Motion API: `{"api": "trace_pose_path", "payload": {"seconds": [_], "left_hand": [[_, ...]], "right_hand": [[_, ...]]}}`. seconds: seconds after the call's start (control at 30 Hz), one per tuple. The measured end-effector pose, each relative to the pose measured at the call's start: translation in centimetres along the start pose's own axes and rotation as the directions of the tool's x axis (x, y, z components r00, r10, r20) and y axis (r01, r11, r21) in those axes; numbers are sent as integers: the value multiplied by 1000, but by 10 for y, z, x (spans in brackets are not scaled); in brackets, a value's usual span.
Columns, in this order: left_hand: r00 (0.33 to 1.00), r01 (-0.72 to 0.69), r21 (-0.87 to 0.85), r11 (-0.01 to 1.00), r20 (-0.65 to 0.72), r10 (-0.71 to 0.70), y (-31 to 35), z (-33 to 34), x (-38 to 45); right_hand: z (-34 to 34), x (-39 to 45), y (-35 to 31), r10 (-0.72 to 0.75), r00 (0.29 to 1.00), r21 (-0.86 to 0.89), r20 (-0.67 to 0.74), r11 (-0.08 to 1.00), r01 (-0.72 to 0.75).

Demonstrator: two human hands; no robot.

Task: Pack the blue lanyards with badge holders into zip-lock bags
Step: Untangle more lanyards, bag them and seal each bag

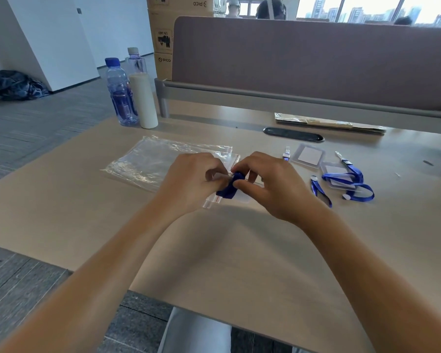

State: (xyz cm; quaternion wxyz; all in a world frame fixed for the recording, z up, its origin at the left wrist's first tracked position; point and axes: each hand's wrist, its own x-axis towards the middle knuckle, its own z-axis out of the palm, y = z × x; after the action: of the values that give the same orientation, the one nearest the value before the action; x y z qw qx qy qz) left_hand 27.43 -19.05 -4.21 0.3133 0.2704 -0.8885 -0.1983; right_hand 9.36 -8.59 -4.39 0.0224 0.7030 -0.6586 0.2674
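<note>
At mid-table, we are pinching a bunched blue lanyard [230, 186] at the zip-lock bag [211, 200] mouth, left hand [191, 180] and right hand [270, 182] fingers clamped; more empty bags [161, 159] are lying left.

You sit at a beige desk [61, 212] backed by a mauve partition screen [303, 59]. Grey carpet tiles [36, 118] cover the floor, white walls [49, 34] stand to your left, and daylight comes through windows [367, 8] showing city towers.
</note>
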Motion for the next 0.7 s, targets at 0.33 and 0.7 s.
{"api": "trace_pose_path", "payload": {"seconds": [0.33, 0.7], "left_hand": [[994, 12, -103, 995, -110, -23, -13, 25, 5], [969, 246, 100, 964, -54, -241, -37, 34, 10]], "right_hand": [[6, -1, 17, -51, 998, -21, -34, 999, 50], [6, -6, 34, 235, 932, 160, -276, 967, -197]]}}
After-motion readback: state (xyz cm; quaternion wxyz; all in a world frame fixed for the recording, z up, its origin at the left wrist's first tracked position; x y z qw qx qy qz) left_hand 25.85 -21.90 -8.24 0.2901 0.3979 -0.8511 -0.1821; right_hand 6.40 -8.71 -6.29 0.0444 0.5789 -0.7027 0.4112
